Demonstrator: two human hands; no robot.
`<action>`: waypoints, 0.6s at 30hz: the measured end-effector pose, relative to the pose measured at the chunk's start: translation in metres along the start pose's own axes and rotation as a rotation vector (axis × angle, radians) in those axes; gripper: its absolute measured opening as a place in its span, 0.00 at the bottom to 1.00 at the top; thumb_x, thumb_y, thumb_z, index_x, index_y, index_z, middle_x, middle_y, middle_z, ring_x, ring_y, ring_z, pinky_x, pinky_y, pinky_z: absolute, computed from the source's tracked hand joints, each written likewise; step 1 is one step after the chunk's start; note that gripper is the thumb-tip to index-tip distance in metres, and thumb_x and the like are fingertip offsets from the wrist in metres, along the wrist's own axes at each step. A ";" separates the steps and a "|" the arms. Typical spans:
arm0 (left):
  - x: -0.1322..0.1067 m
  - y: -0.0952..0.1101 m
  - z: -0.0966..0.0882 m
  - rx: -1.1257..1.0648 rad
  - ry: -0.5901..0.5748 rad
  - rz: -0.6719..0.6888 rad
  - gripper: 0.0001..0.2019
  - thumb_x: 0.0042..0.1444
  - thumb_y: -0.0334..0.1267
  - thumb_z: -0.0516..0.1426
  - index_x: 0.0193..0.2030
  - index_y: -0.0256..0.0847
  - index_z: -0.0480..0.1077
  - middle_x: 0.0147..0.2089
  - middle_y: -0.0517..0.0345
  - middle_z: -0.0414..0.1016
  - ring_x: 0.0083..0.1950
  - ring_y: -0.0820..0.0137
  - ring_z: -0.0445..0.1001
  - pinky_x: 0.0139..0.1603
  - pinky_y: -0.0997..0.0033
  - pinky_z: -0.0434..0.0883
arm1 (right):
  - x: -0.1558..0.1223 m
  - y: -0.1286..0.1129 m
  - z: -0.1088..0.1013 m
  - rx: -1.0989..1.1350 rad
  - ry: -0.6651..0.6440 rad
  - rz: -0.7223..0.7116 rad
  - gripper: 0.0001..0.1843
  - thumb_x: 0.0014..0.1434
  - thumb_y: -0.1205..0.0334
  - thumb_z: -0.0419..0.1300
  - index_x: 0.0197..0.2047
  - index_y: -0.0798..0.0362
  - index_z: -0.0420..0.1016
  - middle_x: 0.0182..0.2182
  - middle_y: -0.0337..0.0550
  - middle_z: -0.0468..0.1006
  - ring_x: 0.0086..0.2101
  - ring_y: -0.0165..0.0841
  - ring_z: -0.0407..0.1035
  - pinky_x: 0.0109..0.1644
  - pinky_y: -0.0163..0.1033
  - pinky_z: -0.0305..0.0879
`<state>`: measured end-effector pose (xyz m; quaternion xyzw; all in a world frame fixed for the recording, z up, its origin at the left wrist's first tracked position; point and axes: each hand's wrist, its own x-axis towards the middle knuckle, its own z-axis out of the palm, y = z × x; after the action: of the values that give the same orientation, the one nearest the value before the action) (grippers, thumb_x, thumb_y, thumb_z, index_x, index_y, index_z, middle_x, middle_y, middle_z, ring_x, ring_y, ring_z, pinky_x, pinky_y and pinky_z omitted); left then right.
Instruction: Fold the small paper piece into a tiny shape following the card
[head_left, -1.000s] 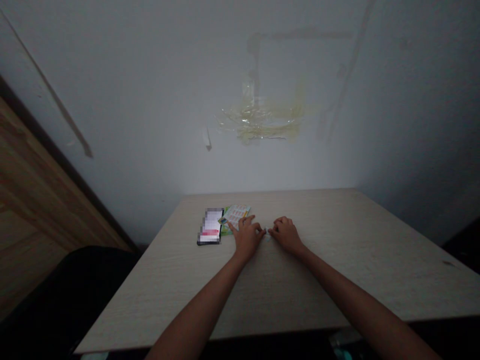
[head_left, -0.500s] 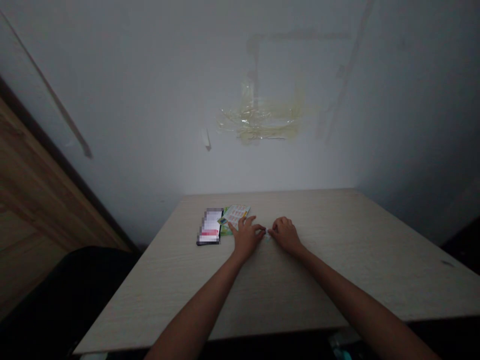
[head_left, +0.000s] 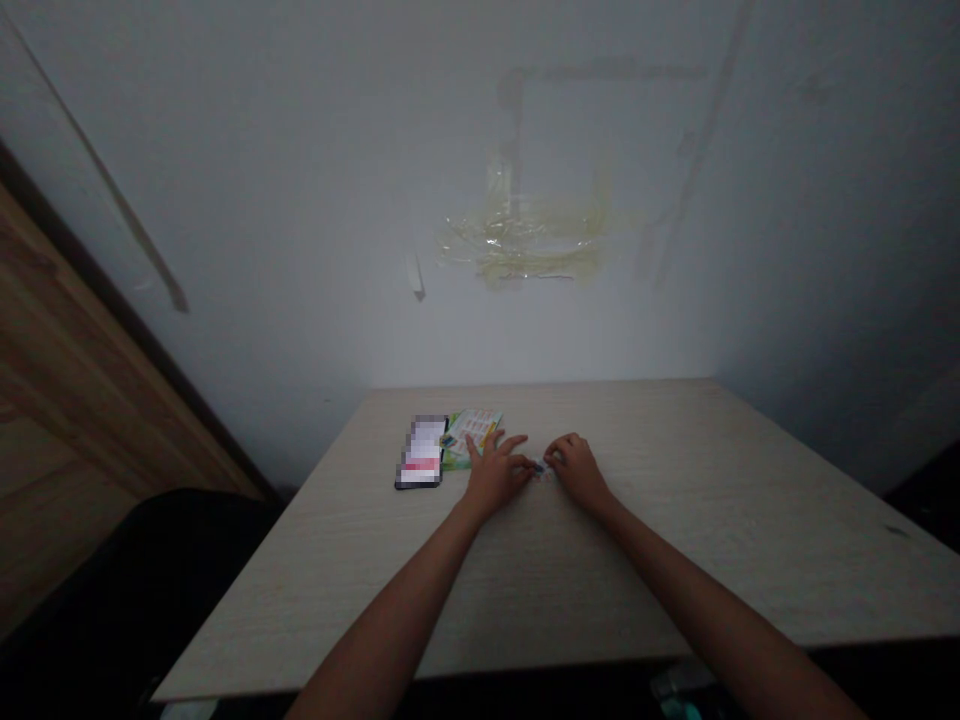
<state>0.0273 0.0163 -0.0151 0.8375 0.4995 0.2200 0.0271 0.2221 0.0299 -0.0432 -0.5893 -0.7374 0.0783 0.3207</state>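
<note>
Both of my hands rest near the middle of a pale wooden table. My left hand has some fingers spread toward a green printed card while its thumb and forefinger pinch inward. My right hand is curled with its fingertips pinched. Between the two hands lies a tiny pale object that both sets of fingertips touch; it is too small to name. A phone lies flat to the left of the card.
The table stands against a white wall with a patch of old tape residue. A wooden panel runs along the left, with a dark chair back below it. The light is dim.
Both hands have shifted slightly to the right, and the left hand's fingers have spread a little more. The tiny object now shows more plainly between the fingertips.
</note>
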 end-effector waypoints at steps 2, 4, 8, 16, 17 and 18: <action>0.000 0.000 0.000 -0.011 -0.005 -0.006 0.05 0.56 0.47 0.61 0.40 0.61 0.77 0.64 0.72 0.66 0.69 0.53 0.52 0.62 0.21 0.28 | 0.000 0.001 0.001 0.020 0.017 -0.003 0.06 0.60 0.63 0.58 0.38 0.54 0.76 0.41 0.48 0.71 0.46 0.38 0.63 0.52 0.40 0.58; 0.000 0.002 -0.001 -0.003 -0.007 -0.024 0.05 0.56 0.47 0.61 0.39 0.60 0.77 0.63 0.70 0.67 0.69 0.53 0.52 0.62 0.22 0.29 | 0.000 0.002 0.001 0.040 0.029 -0.007 0.07 0.59 0.62 0.58 0.38 0.54 0.76 0.41 0.48 0.72 0.45 0.38 0.64 0.53 0.41 0.59; -0.001 0.007 -0.002 0.017 0.007 -0.057 0.05 0.56 0.48 0.61 0.38 0.58 0.78 0.62 0.67 0.69 0.69 0.53 0.53 0.63 0.22 0.29 | 0.002 0.005 -0.001 0.114 0.017 -0.007 0.09 0.59 0.61 0.57 0.39 0.53 0.78 0.40 0.47 0.74 0.46 0.38 0.65 0.53 0.42 0.59; -0.003 0.009 -0.002 0.031 0.053 -0.077 0.05 0.57 0.47 0.60 0.36 0.54 0.78 0.59 0.63 0.71 0.67 0.53 0.55 0.62 0.23 0.25 | 0.001 0.007 -0.012 0.227 -0.036 -0.072 0.09 0.56 0.60 0.60 0.37 0.50 0.82 0.37 0.45 0.76 0.43 0.37 0.68 0.52 0.42 0.61; -0.003 0.009 -0.001 0.032 0.065 -0.074 0.05 0.57 0.46 0.61 0.36 0.53 0.78 0.59 0.63 0.72 0.67 0.53 0.55 0.62 0.23 0.24 | 0.000 0.006 -0.013 0.228 -0.039 -0.079 0.09 0.56 0.60 0.61 0.37 0.50 0.82 0.37 0.45 0.76 0.42 0.37 0.68 0.52 0.42 0.61; -0.003 0.009 -0.001 0.032 0.076 -0.071 0.05 0.57 0.46 0.61 0.36 0.53 0.78 0.58 0.63 0.72 0.66 0.54 0.56 0.62 0.23 0.24 | 0.000 0.005 -0.014 0.225 -0.042 -0.086 0.08 0.55 0.60 0.61 0.36 0.49 0.82 0.37 0.45 0.76 0.42 0.37 0.68 0.52 0.43 0.62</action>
<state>0.0328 0.0093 -0.0135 0.8106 0.5330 0.2425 0.0026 0.2340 0.0277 -0.0352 -0.5154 -0.7552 0.1590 0.3723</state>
